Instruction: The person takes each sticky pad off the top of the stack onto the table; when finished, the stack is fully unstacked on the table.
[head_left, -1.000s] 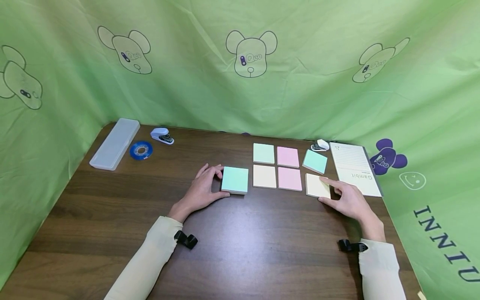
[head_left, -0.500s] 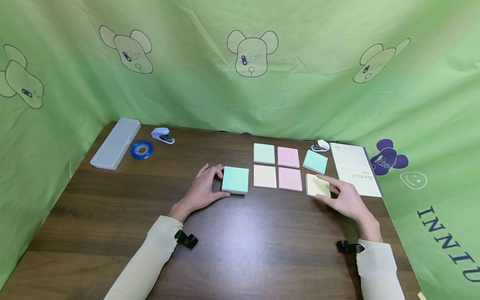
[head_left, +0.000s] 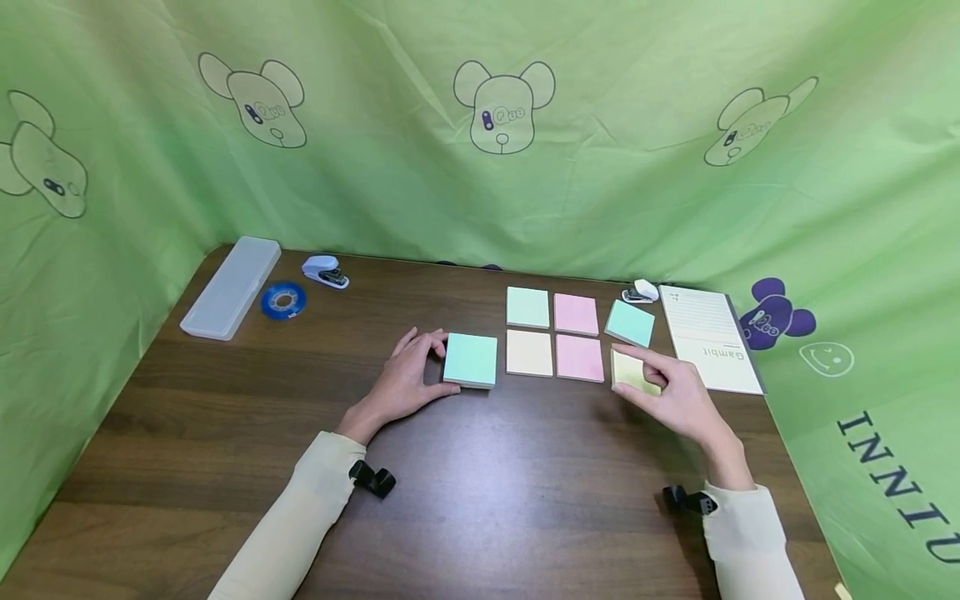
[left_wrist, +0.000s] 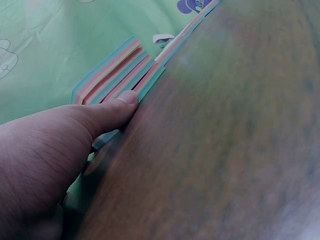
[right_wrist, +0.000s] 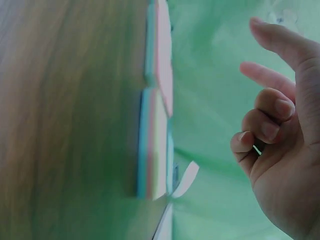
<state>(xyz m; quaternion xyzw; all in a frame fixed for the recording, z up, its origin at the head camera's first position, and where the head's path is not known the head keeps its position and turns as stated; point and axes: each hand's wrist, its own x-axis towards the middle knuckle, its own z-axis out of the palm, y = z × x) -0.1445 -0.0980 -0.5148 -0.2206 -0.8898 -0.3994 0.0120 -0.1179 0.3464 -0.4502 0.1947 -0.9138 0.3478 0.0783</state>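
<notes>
Centre of the head view: the left hand (head_left: 408, 379) rests on the table (head_left: 487, 483), thumb and fingers touching the left edge of a green sticky-note pad (head_left: 470, 360); most fingers are hidden. Right of centre, the right hand (head_left: 675, 396) hovers above a yellow pad (head_left: 628, 371), partly covering it, index finger extended, other fingers loosely curled, holding nothing. Both wrist views are blurred. The notebook (head_left: 708, 337) lies at far right.
</notes>
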